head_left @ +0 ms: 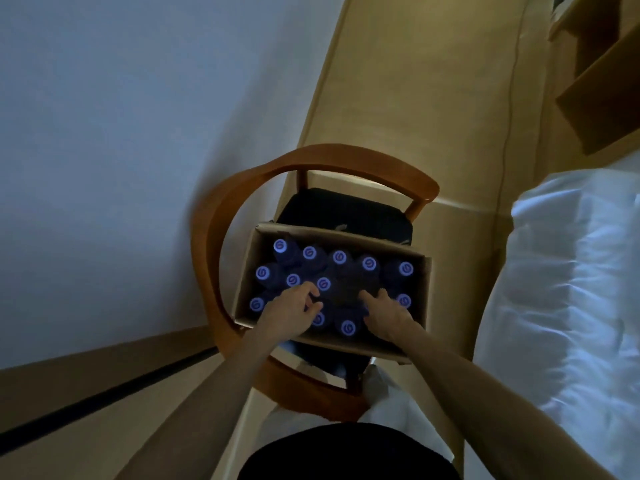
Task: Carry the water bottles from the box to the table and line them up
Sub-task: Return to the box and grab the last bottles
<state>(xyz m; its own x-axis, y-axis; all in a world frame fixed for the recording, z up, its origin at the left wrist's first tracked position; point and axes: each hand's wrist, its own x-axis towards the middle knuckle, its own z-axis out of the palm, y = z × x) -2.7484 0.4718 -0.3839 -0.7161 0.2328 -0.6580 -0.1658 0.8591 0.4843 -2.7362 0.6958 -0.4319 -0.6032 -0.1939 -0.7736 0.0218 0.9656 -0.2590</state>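
Both my bare forearms reach forward and down, converging slightly. My left hand [292,308] is palm down, fingers curled, thumb and forefinger drawn toward each other. My right hand [386,311] is palm down, forefinger extended ahead, other fingers loosely bent. The hands are near each other, not touching.

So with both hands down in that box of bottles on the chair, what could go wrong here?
The box sits on a chair and seems to overhang the seat toward the person, so a hard pull might tip it. The bottles are packed tight, so lifting one may drag its neighbours. The light is dim, so the left hand or right hand could misgrip.
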